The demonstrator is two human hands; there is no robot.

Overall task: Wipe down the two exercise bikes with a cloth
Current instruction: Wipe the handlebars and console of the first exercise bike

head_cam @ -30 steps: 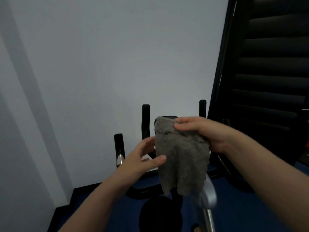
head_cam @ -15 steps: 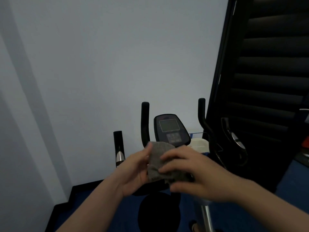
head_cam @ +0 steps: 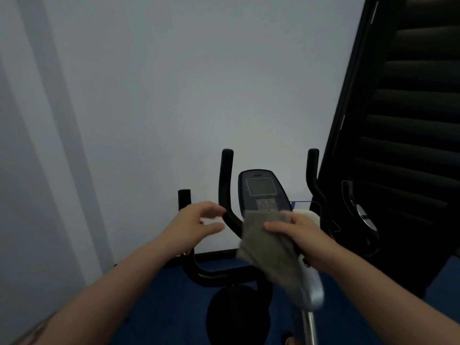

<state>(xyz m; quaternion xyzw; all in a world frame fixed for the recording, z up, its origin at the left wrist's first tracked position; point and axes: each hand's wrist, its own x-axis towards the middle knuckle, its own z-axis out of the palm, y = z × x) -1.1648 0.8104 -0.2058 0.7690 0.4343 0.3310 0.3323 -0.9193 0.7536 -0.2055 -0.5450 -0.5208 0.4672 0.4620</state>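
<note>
Cloth point(head_cam: 270, 247) hangs from right hand point(head_cam: 302, 235), pinched at its top edge, just below bike console point(head_cam: 261, 190). Left hand point(head_cam: 199, 220) relaxed, holds nothing, beside left handlebar point(head_cam: 225, 185). Console directly ahead; right hand nearer.

**Grey cloth draped at the bike's console**

The cloth point(head_cam: 268, 247) is grey, soft and rumpled, hanging slantwise from just below the console point(head_cam: 262, 190) down across the silver post point(head_cam: 311, 290). The exercise bike point(head_cam: 224, 272) stands facing a pale wall: black frame, two upright black handlebar grips point(head_cam: 225, 180) either side of an oval dark console with a square grey screen and a block of buttons beneath. A second black bike part point(head_cam: 361, 215) with a shiny metal patch shows at right, dim and hard to make out.
</note>
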